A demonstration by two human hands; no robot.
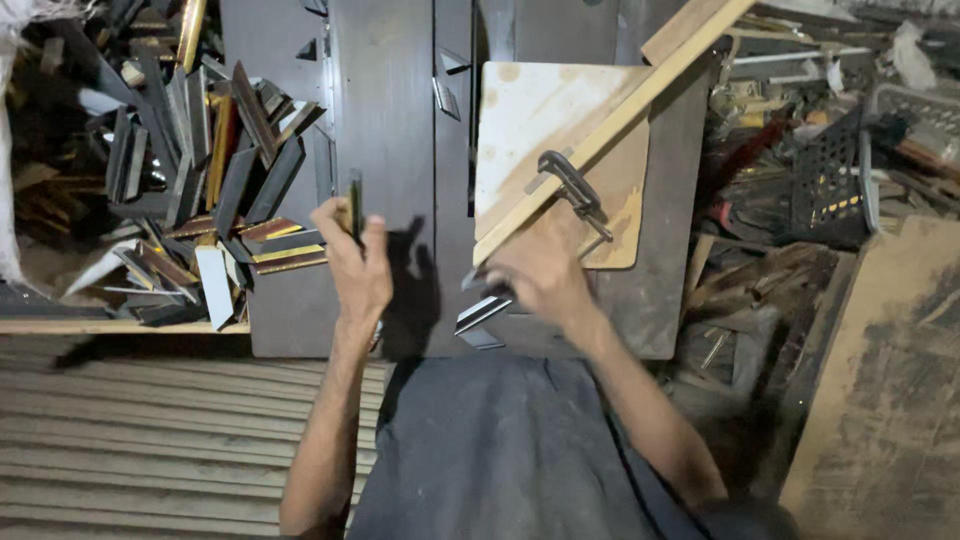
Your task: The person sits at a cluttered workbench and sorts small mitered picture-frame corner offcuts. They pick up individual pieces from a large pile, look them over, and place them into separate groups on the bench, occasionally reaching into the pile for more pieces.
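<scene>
My left hand (355,262) is raised over the dark work table (385,130) and grips a short dark frame-moulding offcut (355,205) upright between thumb and fingers. My right hand (537,272) is lower, near the table's front edge, closed around another short moulding piece with a pale cut face (482,312); the hand looks blurred. Just beyond my right hand a metal clamp (572,187) pins a long wooden strip (620,115) across a pale plywood board (545,120).
A heap of several dark and gold moulding offcuts (215,190) lies left of the table. Right of it are scrap wood, a black plastic crate (830,190) and a dusty board (890,390). Ribbed planks (150,440) lie at lower left.
</scene>
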